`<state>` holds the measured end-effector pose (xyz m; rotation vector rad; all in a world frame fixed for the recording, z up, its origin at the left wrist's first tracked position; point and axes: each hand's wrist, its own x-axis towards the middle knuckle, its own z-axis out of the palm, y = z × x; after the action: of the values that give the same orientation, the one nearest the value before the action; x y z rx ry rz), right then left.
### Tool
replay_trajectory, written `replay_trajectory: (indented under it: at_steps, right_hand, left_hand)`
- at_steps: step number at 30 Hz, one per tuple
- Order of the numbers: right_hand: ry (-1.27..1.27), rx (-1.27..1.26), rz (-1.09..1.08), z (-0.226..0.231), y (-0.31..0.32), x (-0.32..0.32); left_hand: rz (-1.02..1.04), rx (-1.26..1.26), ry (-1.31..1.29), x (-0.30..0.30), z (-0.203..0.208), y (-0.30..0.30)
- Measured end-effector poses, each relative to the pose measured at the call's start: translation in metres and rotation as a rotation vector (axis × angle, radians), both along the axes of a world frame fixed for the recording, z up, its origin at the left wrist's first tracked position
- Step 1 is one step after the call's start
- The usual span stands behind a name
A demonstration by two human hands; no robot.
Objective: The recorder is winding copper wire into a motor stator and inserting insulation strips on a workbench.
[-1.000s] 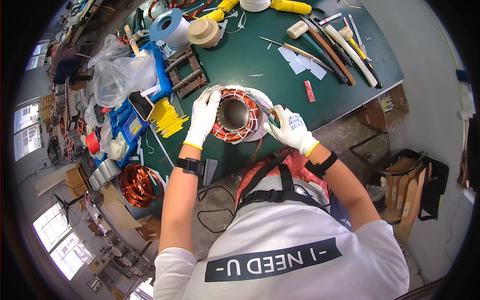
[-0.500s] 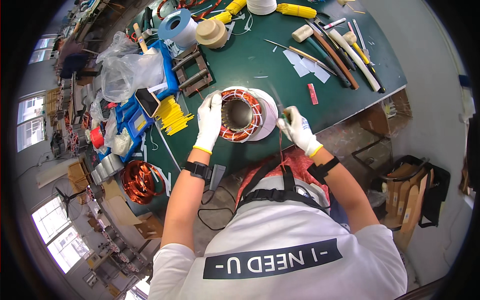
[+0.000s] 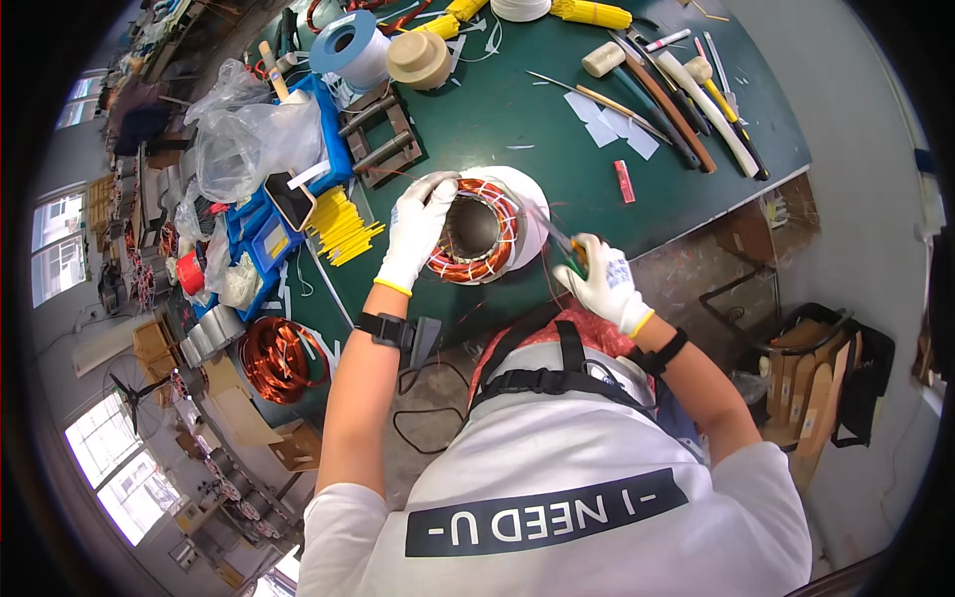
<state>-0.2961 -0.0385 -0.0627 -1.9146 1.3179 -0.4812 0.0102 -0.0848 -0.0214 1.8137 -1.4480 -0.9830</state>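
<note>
A motor stator [image 3: 502,236] with orange-brown copper windings, laced with white cord, stands on a round white base [image 3: 534,214] near the table's front edge. My left hand [image 3: 418,224], in a white glove with a yellow cuff, grips the stator's left upper rim, fingers bent over the winding. My right hand [image 3: 609,284], gloved alike, is closed round a pair of scissors [image 3: 575,254] with greenish handles. Their metal blades point up and left toward the stator's right side. Whether the blades touch anything is too blurred to tell. Thin reddish wire hangs near the right hand.
Left of the stator lie yellow sleeves [image 3: 343,229], a metal frame [image 3: 381,139], a phone [image 3: 290,202] and blue bins with plastic bags [image 3: 254,149]. Copper wire coils [image 3: 282,363] sit at the lower left. Mallets [image 3: 603,60], rods, paper pieces and a red packet [image 3: 624,182] occupy the right side.
My left hand has slid right and up over the winding. My right hand has moved slightly down and right, and the scissors have tilted so their blades point at the stator.
</note>
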Motion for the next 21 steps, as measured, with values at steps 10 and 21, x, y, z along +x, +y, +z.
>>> replay_trajectory:
  at_steps: [10,21]
  right_hand:
    - [-0.168,0.040,-0.104,0.013,0.008,0.002]
    - [-0.222,0.176,0.141,-0.010,-0.028,0.036]
  left_hand:
    - [0.151,-0.043,-0.043,-0.007,-0.001,0.013]
    - [0.188,-0.012,-0.037,-0.007,-0.001,0.017]
